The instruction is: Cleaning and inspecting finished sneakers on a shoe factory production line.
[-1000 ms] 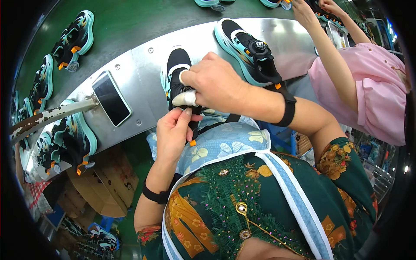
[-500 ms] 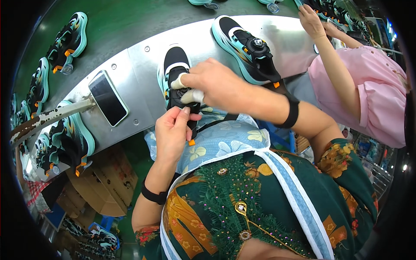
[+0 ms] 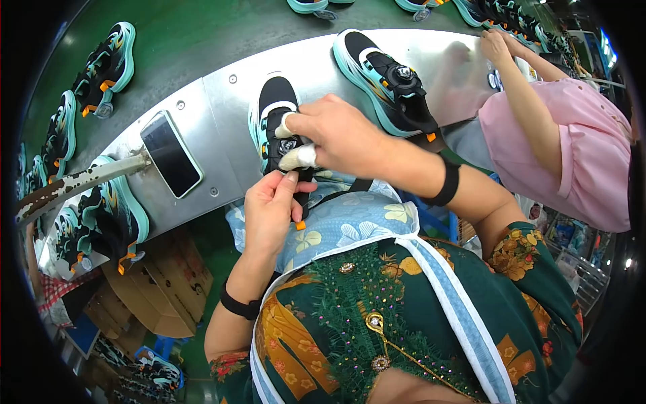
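Black-mesh, mint-soled sneaker (image 3: pixel 278 89) under right hand (image 3: pixel 340 135), white-sheathed digits apart around round black dial (image 3: pixel 287 145). Left hand (image 3: pixel 266 209) below-left, fingertips pinched together, contents hidden. Likely step: dial handling; calls for steady shoe.

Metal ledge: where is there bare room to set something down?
The ledge is bare between the phone and the handled shoe, and right of the second shoe toward the co-worker. Between the two shoes, the right hand covers part of the gap. Crowded: left of the phone, with a worn pipe and more shoes, and around the left hand.
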### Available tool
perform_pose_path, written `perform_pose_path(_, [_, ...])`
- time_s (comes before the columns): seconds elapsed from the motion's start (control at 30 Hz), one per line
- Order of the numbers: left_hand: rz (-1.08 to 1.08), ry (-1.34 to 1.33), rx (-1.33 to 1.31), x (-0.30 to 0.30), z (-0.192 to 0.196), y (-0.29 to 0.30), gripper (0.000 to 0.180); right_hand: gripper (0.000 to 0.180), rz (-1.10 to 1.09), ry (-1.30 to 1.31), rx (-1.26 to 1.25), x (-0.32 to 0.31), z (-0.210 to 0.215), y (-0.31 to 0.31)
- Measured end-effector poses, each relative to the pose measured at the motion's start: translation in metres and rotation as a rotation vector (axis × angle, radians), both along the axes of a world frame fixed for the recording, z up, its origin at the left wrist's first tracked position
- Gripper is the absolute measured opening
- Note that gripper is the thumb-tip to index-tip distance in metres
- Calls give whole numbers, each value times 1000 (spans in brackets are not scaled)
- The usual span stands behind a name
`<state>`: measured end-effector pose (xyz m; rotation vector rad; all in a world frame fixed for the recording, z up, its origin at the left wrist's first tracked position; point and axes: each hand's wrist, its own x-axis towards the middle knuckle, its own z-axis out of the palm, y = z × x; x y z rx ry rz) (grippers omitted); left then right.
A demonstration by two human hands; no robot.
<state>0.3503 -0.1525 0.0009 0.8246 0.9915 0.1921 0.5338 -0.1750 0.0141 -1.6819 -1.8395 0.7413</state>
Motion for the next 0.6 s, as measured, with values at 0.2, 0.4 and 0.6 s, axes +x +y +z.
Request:
perform_pose_path(0.2, [30, 9, 18, -2, -3, -6, 22, 29, -87, -93, 198, -19, -15, -9])
perform_pose_path(0.4, [16, -14, 8, -6, -2, -4, 23, 36, -53, 150, -82, 18, 15, -11])
perform_pose_path(0.6, [-480, 256, 1344, -32, 30, -21, 50, 42, -514, 158, -269, 168, 42, -70])
